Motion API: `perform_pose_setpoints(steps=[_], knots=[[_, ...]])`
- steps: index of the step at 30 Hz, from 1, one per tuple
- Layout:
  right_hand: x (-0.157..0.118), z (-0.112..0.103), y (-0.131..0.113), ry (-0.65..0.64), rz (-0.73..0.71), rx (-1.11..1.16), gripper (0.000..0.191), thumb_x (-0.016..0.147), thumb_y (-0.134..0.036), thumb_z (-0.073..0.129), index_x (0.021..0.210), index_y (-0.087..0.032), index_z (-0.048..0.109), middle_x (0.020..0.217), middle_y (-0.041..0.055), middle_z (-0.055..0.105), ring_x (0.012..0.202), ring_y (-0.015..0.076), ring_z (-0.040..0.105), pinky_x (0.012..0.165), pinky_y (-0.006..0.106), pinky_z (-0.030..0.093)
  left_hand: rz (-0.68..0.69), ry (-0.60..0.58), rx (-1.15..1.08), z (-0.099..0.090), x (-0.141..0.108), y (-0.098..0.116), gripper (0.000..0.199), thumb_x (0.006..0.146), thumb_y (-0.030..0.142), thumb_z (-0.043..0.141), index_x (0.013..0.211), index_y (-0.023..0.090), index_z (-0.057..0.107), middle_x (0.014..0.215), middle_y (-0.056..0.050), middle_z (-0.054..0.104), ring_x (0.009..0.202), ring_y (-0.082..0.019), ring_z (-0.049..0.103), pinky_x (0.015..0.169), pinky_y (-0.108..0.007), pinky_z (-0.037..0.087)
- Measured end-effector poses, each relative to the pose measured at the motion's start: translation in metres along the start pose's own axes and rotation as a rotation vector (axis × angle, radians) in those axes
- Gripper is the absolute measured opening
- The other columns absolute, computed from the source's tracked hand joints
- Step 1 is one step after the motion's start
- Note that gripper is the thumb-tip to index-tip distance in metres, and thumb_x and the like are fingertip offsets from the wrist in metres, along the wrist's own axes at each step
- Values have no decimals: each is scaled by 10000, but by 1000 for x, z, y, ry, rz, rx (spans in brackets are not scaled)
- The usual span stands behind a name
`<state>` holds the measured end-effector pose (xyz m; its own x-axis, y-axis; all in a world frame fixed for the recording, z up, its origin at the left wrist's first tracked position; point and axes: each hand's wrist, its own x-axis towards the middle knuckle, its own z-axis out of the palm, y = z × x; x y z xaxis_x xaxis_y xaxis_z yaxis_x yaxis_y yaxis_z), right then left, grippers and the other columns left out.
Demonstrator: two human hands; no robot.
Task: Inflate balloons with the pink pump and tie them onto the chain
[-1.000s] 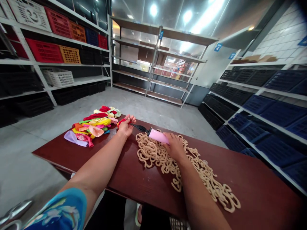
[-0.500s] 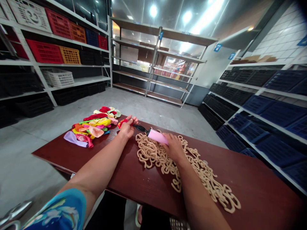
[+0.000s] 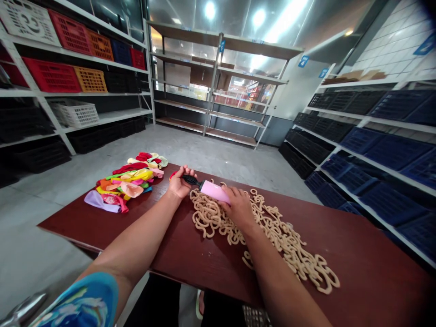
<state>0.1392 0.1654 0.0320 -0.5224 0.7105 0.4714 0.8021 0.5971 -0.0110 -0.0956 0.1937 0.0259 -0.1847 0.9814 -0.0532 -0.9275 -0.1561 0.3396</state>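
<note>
Balloons [image 3: 134, 175] lie heaped at the left of the dark red worktop [image 3: 200, 259], and tan curled pieces [image 3: 289, 243] sprawl under and around the right hand [image 3: 240, 206], which is wrapped round a pink pump [image 3: 215, 191]. The left hand [image 3: 182, 182] curls round its black nozzle end [image 3: 191, 180], red showing beside it. Crate-filled shelves [image 3: 39, 93] and bare racks [image 3: 213, 81] surround the grey floor [image 3: 177, 147].

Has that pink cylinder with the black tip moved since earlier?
Yes, slightly: the pink cylinder sits further left against the heap of tan, curled pieces on the dark red table.
</note>
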Motion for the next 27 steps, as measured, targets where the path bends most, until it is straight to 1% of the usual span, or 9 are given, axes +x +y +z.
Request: perform_pose_setpoints(steps=[3,5,8,12,16,18,22,24,27], knots=[[1,-2,-3,1,5,8,498,832,-405,549,1293,-242,455,1267,89,526,1033,259,452,874,386,325,-43,-3,-49,2,-3,4,352,862,398,491,600,167,441,537,18,467,589,-145,554,694,-383,493],[3,-2,-4,2,13,18,494,836,-405,544,1298,-256,454,1269,85,526,1042,256,451,879,387,330,-60,19,-54,5,-5,6,442,859,448,469,537,172,344,488,23,406,556,-145,531,677,-388,492],[4,-1,-5,4,31,42,549,824,-406,559,1330,-246,417,1273,94,515,1060,254,448,887,385,346,-17,15,-13,12,-9,8,504,873,465,424,506,181,227,441,35,304,469,-121,456,582,-333,475],[4,5,-2,20,100,77,702,781,-410,608,1386,-202,320,1271,114,493,1075,257,444,892,378,364,68,13,48,27,-17,4,531,866,515,394,510,188,174,433,38,259,407,-105,373,466,-277,406],[3,10,2,18,179,51,719,762,-399,628,1374,-180,319,1198,120,525,1022,253,465,843,357,379,104,11,98,43,-24,-4,524,865,549,362,515,189,212,431,37,256,399,-104,359,450,-267,381],[2,11,3,19,206,26,644,766,-390,627,1322,-179,377,1135,114,551,991,246,474,814,344,381,119,20,137,50,-25,-7,489,872,542,356,539,186,323,435,43,270,400,-101,362,456,-258,380],[3,10,4,21,225,2,427,761,-343,635,1137,-199,491,1029,80,574,939,226,487,746,311,382,196,2,243,62,-24,-7,385,897,483,357,735,180,531,434,61,264,399,-100,372,464,-244,374],[3,8,6,12,240,-3,366,748,-314,650,1064,-201,504,1002,72,576,919,218,492,723,303,381,228,18,279,68,-23,-2,364,904,463,354,747,186,530,430,65,259,392,-99,370,462,-241,368],[3,6,12,6,266,-9,322,740,-274,657,1011,-208,497,985,62,578,910,207,498,714,299,378,264,91,305,79,-20,16,399,898,489,351,642,192,428,423,64,262,377,-96,361,448,-237,348]])
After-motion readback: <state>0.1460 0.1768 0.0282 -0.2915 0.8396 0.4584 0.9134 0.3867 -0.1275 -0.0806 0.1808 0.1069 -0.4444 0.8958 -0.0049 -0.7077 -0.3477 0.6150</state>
